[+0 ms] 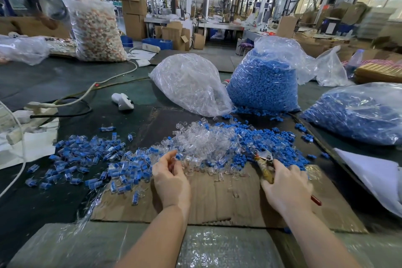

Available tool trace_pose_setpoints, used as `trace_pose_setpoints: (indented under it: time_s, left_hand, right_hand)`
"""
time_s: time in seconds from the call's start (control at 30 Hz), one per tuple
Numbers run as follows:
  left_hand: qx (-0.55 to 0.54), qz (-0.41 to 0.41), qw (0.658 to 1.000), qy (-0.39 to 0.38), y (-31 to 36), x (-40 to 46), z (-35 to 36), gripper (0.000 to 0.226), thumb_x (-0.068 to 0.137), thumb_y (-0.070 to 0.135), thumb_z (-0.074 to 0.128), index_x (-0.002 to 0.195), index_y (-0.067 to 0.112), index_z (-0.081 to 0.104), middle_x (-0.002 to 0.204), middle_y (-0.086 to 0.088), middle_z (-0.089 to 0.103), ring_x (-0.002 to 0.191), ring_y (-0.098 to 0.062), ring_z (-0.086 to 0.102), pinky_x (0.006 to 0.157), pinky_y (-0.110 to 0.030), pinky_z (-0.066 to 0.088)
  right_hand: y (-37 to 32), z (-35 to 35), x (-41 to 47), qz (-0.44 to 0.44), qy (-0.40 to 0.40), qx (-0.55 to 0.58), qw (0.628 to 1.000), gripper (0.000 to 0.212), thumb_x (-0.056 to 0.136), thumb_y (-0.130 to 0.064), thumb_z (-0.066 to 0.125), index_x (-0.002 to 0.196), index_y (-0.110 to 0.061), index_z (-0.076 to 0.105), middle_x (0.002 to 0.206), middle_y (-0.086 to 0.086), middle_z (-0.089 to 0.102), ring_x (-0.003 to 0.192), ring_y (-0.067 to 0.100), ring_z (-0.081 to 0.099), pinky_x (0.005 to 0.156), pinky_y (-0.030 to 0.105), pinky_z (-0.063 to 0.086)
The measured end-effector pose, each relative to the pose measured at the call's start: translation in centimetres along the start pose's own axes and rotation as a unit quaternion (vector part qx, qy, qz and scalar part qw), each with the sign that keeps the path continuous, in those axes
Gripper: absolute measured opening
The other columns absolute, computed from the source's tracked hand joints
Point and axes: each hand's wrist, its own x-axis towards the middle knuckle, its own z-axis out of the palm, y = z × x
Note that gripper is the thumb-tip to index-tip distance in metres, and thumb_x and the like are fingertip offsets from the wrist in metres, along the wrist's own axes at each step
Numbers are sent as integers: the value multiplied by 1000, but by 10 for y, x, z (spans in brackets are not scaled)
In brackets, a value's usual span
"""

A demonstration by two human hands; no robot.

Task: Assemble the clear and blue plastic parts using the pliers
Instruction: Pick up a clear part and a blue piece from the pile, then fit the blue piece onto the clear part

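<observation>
A heap of loose clear parts (202,141) lies mid-table, with loose blue parts (280,148) to its right. Joined clear-and-blue pieces (87,154) are spread out on the left. My left hand (170,177) is at the near edge of the clear heap, fingers curled round a small clear part. My right hand (287,185) grips the pliers (264,163), whose jaws point up-left into the blue parts; a red handle tip shows behind the hand.
A flattened cardboard sheet (217,202) lies under my hands. Behind the heaps stand a bag of clear parts (191,82) and two bags of blue parts (265,80) (359,115). White cables and a power strip (39,109) lie left. A person stands far left.
</observation>
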Motion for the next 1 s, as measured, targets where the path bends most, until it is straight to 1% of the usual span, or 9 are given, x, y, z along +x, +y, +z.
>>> trace_pose_setpoints:
  time_s: [0.13,0.33,0.43,0.53,0.63,0.73,0.8,0.9,1.0]
  left_hand:
    - [30,-3,999,-18,0,0,0,43,92,1,49,134,11,46,126,1,32,115,-13,47,104,-20,29]
    - [104,25,993,-51,0,-1,1,54,94,3,45,144,10,29,153,1,18,136,-17,31,105,-18,17]
    - [126,60,988,-66,-1,-3,1,53,94,1,45,144,12,31,154,5,16,138,-14,25,112,-24,21]
    - [146,103,981,-73,-1,-7,1,48,92,1,47,138,13,42,151,4,23,136,-12,28,108,-20,24]
    - [186,171,965,-74,-2,-10,3,33,89,2,55,118,15,60,127,2,42,117,-12,41,103,-26,37]
    - [234,250,927,-153,-3,-14,6,20,88,8,58,103,18,66,99,13,48,99,-3,42,94,-19,39]
    - [257,303,889,-228,-3,-17,7,19,89,13,59,105,20,65,95,16,48,95,1,41,94,-16,38]
    - [278,364,823,-336,-4,-20,7,30,92,27,55,121,26,59,110,15,51,104,-2,40,98,-18,35]
    - [331,404,765,-376,-6,-20,9,37,94,37,49,130,30,53,126,12,50,114,-9,38,103,-25,30]
  right_hand:
    - [2,7,2,-3,15,-21,1000,66,89,-55,47,144,-25,26,129,9,46,121,26,41,99,38,35]
    - [1,11,5,-11,10,-35,999,60,91,-56,41,141,-24,30,129,8,46,121,26,42,98,38,36]
    - [-1,8,5,-16,11,-51,998,54,92,-55,40,137,-25,35,128,7,46,120,25,42,98,38,36]
    - [-4,6,0,-27,31,-76,996,51,92,-52,41,136,-28,35,132,4,43,124,23,38,103,40,31]
    - [-11,4,-5,-79,110,-60,989,42,95,-38,44,136,-27,40,135,1,43,125,21,38,107,40,27]
    - [-22,6,-5,-176,129,-3,976,30,95,-19,43,124,-23,53,124,-4,53,116,14,45,98,28,34]
    - [-28,11,-4,-215,94,9,972,28,96,-16,39,119,-23,53,121,-5,54,114,13,45,97,25,35]
    - [-35,18,-2,-232,44,1,972,34,97,-18,38,129,-25,45,130,-5,50,123,16,41,104,29,32]
    - [-38,21,-1,-233,37,3,972,34,98,-22,40,131,-27,43,131,-6,49,123,17,42,106,29,29]
